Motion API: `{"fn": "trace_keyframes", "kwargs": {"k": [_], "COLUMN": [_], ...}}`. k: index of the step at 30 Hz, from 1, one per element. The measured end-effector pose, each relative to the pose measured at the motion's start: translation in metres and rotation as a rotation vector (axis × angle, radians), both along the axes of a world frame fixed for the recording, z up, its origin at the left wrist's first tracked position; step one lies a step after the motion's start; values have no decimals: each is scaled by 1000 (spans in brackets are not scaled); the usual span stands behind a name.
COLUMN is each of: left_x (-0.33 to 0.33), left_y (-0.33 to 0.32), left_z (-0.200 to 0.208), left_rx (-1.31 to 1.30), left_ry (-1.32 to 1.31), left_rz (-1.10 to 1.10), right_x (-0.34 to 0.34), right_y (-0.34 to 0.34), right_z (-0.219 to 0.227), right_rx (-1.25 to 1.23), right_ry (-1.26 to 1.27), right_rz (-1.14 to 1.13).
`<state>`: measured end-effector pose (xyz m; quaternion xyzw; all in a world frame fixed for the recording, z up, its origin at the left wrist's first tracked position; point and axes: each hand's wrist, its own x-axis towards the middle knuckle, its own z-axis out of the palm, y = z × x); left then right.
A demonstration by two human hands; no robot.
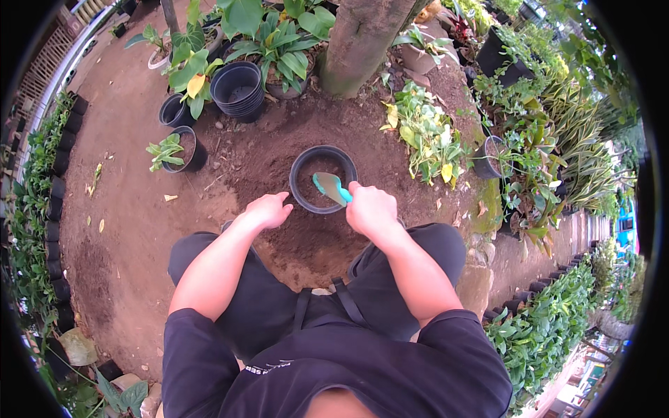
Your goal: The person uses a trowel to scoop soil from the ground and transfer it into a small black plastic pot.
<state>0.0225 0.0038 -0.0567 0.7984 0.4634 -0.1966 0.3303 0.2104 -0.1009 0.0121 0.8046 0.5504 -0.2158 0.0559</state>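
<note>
A round black plastic plant pot (301, 198) stands on the soil in front of me, with brown soil inside it. My right hand (371, 209), at the pot's right rim, is wrapped round the handle of a small garden trowel (332, 187). The trowel has a turquoise handle and tip, and its blade tilts down into the pot, over the soil. Just left of the pot, my left hand (267, 211) holds nothing I can see. Its thumb and forefinger are a little apart and point toward the rim; the other fingers are partly curled.
Loose dark soil (272, 164) surrounds the pot. A stack of black pots (238, 90) and a small potted plant (187, 150) stand at the far left. A tree trunk (362, 45) rises beyond. Pulled leafy cuttings (425, 129) lie to the right, near dense potted plants (536, 167).
</note>
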Motion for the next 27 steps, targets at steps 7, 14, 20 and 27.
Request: {"fn": "trace_keyframes", "kwargs": {"k": [7,14,20,27], "left_x": [14,39,51,44], "left_y": [18,24,24,28], "left_z": [-29,-36,-37,-56], "left_rx": [-43,-55,27,-22], "left_ry": [140,144,180,234], "left_rz": [24,94,259,162], "right_x": [11,12,15,15], "right_y": [17,28,25,21], "right_z": [-28,-32,-11,-8], "right_rx": [40,62,8,54], "right_ry": [-30,-38,-66,-27], "right_rz": [-45,-102,-45,-21]}}
